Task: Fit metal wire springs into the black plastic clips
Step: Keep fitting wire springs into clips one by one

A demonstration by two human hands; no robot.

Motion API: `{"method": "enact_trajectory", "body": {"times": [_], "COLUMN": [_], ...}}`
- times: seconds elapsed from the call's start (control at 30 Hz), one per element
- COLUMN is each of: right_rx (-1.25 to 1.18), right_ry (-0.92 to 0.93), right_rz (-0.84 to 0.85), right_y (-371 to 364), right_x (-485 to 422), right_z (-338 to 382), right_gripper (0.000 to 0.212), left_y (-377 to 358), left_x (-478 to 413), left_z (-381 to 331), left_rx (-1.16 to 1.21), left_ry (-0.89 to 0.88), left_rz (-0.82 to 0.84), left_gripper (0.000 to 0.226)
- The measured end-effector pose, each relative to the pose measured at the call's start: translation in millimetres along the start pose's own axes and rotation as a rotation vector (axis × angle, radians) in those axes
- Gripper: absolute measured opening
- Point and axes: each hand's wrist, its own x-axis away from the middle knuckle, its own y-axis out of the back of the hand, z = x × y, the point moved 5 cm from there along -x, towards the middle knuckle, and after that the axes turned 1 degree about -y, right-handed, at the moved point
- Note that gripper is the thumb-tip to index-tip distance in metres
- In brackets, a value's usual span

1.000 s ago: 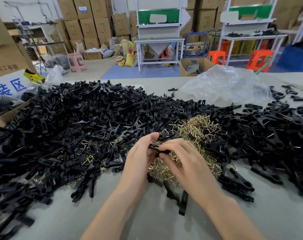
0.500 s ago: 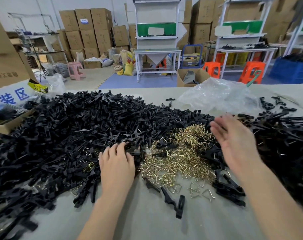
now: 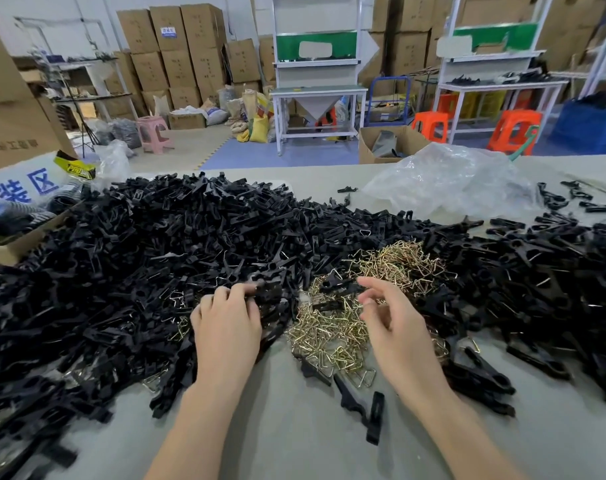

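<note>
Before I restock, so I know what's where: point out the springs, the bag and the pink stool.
springs (image 3: 329, 330), head view, middle of the heap.
bag (image 3: 450, 181), head view, crumpled middle.
pink stool (image 3: 151, 122), head view, seat.

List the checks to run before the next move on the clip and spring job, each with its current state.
1. Left hand holds a clip: cannot tell. Its fingers curl into the pile of clips, and no single clip is clearly held.
2. Right hand free to pick: ok. Fingers loosely curled, nothing in them.
3. Springs close to the right hand: ok. The heap lies just under and beside it.
4. One spring singled out: not ok. They lie tangled in a heap.
5. Bare table to work over: ok, between the forearms.
</note>
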Motion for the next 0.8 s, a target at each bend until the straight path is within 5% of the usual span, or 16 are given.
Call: {"method": "enact_trajectory", "body": {"times": [0.37, 0.53, 0.63, 0.8], "right_rx": [0.199, 0.038, 0.051, 0.163], "right_ry": [0.148, 0.149, 0.246, 0.190], "right_rz": [0.011, 0.144, 0.184, 0.092], "right_y": [-1, -10, -13, -8], "right_x": [4, 5, 8, 7], "right_z": [12, 20, 27, 23], "right_gripper": [0.032, 0.041, 0.039, 0.034], "left_y": [27, 27, 17, 12], "left_x": [9, 20, 38, 31], "left_z": [-10, -41, -69, -60], "left_rx": [0.388, 0.595, 0.569, 0.377], "left_ry": [0.024, -0.224, -0.417, -0.304], "left_rz": [-0.201, -0.088, 0.052, -0.039], "left_gripper": [0.023, 0.020, 0.023, 0.030]}}
